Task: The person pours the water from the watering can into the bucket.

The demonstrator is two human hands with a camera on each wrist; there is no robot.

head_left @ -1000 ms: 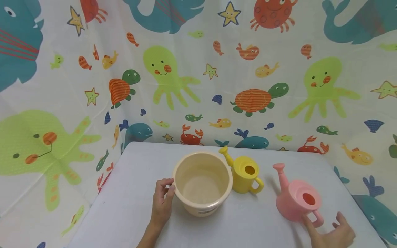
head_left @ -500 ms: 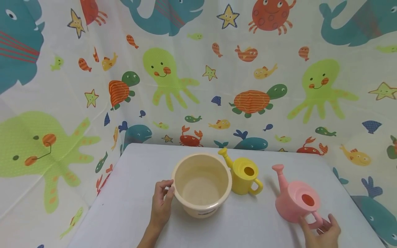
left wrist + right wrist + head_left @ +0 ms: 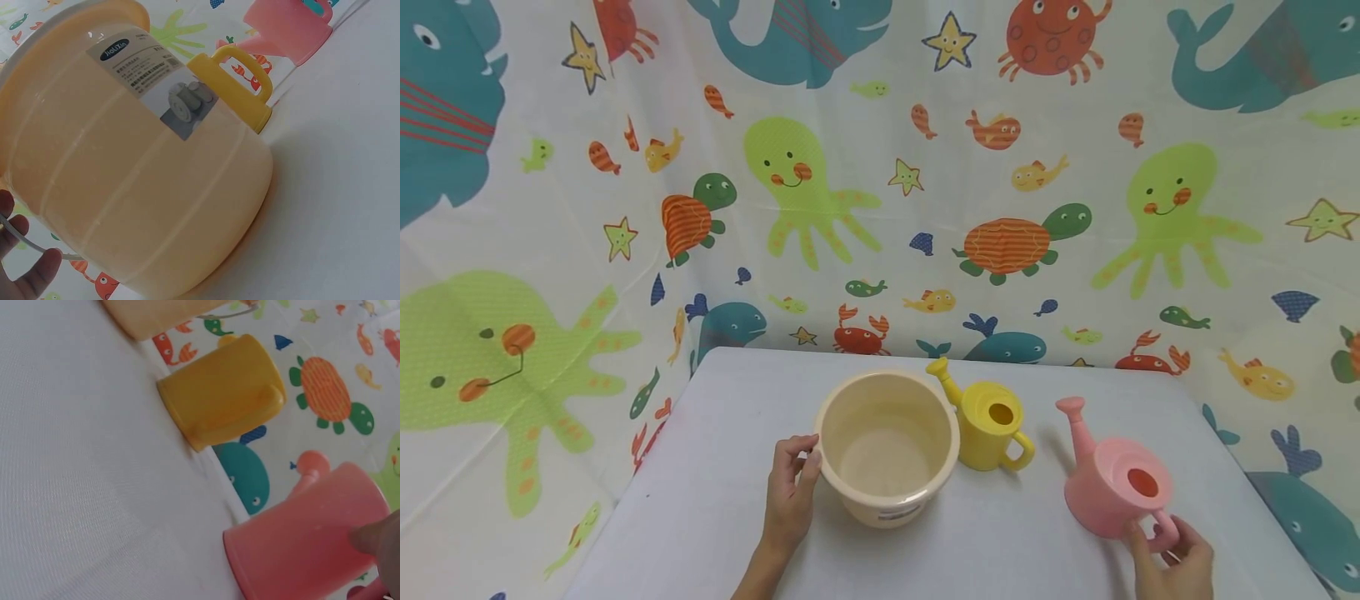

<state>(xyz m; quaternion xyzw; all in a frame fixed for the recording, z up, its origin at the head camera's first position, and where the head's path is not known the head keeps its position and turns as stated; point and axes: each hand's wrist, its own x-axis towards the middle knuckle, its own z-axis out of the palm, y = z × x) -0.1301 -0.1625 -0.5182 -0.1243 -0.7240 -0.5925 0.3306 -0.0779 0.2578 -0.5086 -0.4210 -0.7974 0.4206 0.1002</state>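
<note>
A beige bucket (image 3: 887, 500) with a paper label (image 3: 156, 81) stands upright on the white table. At its left side my left hand (image 3: 788, 500) holds its thin handle (image 3: 24, 240) between thumb and fingers. To the right, a pink watering can (image 3: 1105, 492) stands with its spout pointing away. My right hand (image 3: 1176, 567) holds this can by its handle (image 3: 1167, 530), fingers curled behind it and thumb (image 3: 369, 537) against the body. A yellow watering can (image 3: 988, 433) stands just right of the bucket, touched by neither hand.
The white table (image 3: 730, 467) carries the bucket and both cans. A curtain (image 3: 850, 208) printed with sea animals hangs behind it and along its sides.
My right hand has moved left onto the pink watering can's handle, and its fingers have closed round it. The left hand and the bucket have stayed in place.
</note>
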